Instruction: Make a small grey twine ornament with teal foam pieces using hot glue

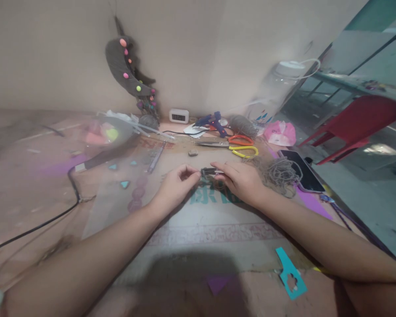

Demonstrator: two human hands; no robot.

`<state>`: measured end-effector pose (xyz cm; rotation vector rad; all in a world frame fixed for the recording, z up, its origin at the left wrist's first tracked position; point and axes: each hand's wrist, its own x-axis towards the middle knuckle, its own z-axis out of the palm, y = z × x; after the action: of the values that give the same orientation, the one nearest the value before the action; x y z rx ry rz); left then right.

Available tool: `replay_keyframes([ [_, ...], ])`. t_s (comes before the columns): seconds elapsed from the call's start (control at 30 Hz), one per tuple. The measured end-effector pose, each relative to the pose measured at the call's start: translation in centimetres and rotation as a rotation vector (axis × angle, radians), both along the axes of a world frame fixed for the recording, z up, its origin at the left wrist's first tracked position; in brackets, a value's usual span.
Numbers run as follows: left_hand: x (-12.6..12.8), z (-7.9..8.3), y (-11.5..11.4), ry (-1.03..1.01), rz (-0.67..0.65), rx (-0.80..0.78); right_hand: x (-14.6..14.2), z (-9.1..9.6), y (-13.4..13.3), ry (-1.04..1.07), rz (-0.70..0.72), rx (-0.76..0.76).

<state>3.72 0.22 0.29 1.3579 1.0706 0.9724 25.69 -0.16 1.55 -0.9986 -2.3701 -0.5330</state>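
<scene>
Over the middle of the board, my left hand (pixel 181 182) pinches the left end of a small dark grey piece of yarn work (pixel 205 171) between thumb and fingers. My right hand (pixel 239 178) is closed on a slim, pale tool (pixel 218 172) that looks like a crochet hook, held against the piece from the right. Its tip is too blurred to make out. Grey yarn (pixel 280 174) lies in a loose tangle beside my right wrist, and strands hang below the fingers.
Behind the hands lie scissors (pixel 242 147) with orange and yellow handles, a glue gun (pixel 214 123) and a small clock (pixel 179 116). A phone (pixel 302 171) and a water bottle (pixel 277 83) are at right. A black cable (pixel 46 222) crosses the left side. A turquoise cutout (pixel 288 275) lies in front.
</scene>
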Motion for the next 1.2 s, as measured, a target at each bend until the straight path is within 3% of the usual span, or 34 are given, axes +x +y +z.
replay_keyframes([
  [0.63, 0.1, 0.1, 0.0, 0.001, -0.002, -0.015, 0.4, -0.5, 0.3, 0.0, 0.012, -0.037],
  [0.8, 0.0, -0.1, 0.0, 0.009, -0.002, -0.011, 0.5, -0.5, 0.2, 0.006, 0.005, -0.106],
  [1.03, 0.0, 0.0, 0.1, -0.007, 0.027, -0.011, 0.2, -0.1, -0.1, 0.266, -0.042, -0.229],
  [1.2, 0.1, 0.1, 0.2, -0.031, 0.05, -0.039, 0.7, -0.8, 1.3, 0.341, -0.204, -0.331],
])
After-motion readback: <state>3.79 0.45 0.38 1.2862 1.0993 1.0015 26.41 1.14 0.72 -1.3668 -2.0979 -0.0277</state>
